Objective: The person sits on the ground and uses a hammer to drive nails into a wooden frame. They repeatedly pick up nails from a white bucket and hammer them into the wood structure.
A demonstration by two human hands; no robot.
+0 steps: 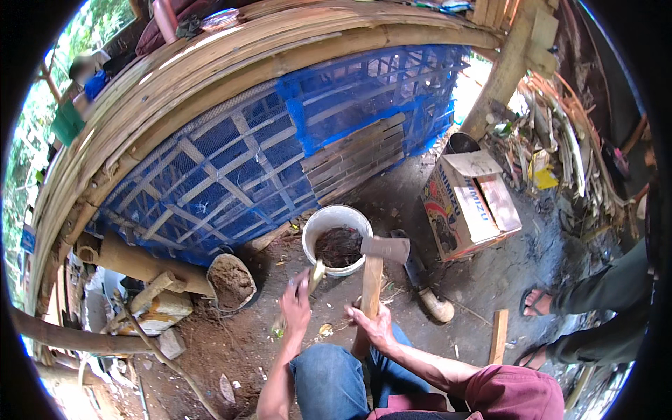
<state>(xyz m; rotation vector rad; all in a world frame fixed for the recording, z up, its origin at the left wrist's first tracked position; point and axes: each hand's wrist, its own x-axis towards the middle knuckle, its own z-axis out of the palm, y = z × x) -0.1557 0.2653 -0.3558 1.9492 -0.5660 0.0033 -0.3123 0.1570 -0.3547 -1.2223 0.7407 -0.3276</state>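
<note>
My right hand [376, 326] is closed round the wooden handle of a hatchet [385, 250], held upright in front of my knees with its metal head at the top. To its left, my left hand [296, 305] is raised and slightly blurred. Its fingers grip a small yellowish object [318, 271] whose kind I cannot make out. Just beyond both hands stands a white bucket [308, 241] with dark matter at its bottom. On the ground right of the hatchet lies a wide dark-bladed tool [411, 262] with a pale, rounded handle end.
A cardboard box [451, 210] stands at right, near a pile of split wood [553, 133]. Another person's sandalled feet [537, 302] are close by, beside a short plank [498, 336]. A container of soil [234, 280] sits left. Blue mesh on a bamboo lattice [203, 175] spans the back.
</note>
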